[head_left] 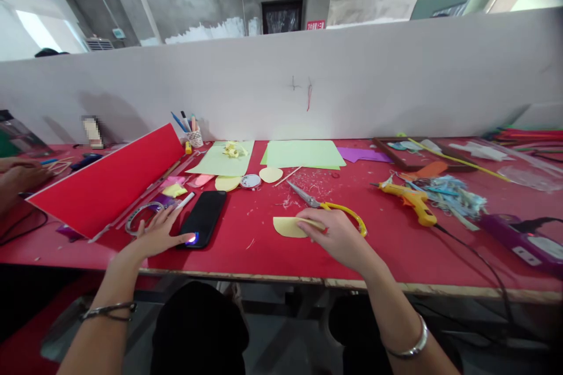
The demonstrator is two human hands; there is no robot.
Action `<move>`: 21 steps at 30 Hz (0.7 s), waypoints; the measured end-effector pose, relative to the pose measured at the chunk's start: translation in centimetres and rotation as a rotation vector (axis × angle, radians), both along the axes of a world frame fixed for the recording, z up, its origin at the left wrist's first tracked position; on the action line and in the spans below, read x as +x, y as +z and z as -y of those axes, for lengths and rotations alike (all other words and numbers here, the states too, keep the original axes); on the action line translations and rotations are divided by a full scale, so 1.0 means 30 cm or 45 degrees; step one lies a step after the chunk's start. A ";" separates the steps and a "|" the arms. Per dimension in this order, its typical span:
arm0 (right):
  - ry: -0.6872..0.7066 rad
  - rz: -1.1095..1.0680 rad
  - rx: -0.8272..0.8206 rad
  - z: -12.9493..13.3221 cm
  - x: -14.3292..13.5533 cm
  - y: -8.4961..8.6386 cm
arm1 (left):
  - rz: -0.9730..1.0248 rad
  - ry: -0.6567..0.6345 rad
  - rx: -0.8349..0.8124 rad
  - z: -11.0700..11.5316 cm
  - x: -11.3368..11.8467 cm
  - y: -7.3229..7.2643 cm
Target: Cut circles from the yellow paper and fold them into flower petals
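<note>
My left hand [158,236] lies with its fingers spread, the thumb on the lit lower corner of a black smartphone [206,214]. Beside its index finger is a thin white stick [186,200]; whether the finger touches it I cannot tell. A roll of clear tape [136,220] sits by the other fingertips. My right hand [336,237] pinches a pale yellow folded paper piece [288,227] low over the red table. Just behind that hand, scissors with yellow handles [347,208] rest on the table, partly covered by it.
Green paper sheets [303,154], yellow paper circles [270,174] and scraps lie farther back. A yellow glue gun [411,200] with a cord and a purple power strip [523,240] are at right. A red board [114,179] leans at left, near another person's hand [20,181].
</note>
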State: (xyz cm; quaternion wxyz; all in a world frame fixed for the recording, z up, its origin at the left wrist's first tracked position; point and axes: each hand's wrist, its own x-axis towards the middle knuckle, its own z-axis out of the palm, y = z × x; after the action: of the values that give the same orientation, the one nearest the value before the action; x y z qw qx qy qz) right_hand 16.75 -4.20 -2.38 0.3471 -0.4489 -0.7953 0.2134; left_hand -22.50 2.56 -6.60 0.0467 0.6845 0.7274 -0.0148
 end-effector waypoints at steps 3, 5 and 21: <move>-0.009 -0.008 0.011 0.001 0.001 0.006 | -0.016 0.045 -0.125 -0.009 -0.007 -0.004; -0.004 0.002 0.015 0.005 -0.002 0.011 | -0.007 0.041 -0.128 -0.011 -0.007 -0.004; -0.002 -0.019 0.063 0.028 0.023 0.026 | 0.008 0.019 -0.190 -0.008 0.028 0.040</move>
State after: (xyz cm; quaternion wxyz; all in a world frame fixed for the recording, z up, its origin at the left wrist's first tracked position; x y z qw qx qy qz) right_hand 17.45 -5.03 -1.58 0.3641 -0.4391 -0.7974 0.1969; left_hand -21.65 2.81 -5.40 0.1000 0.6736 0.7293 -0.0665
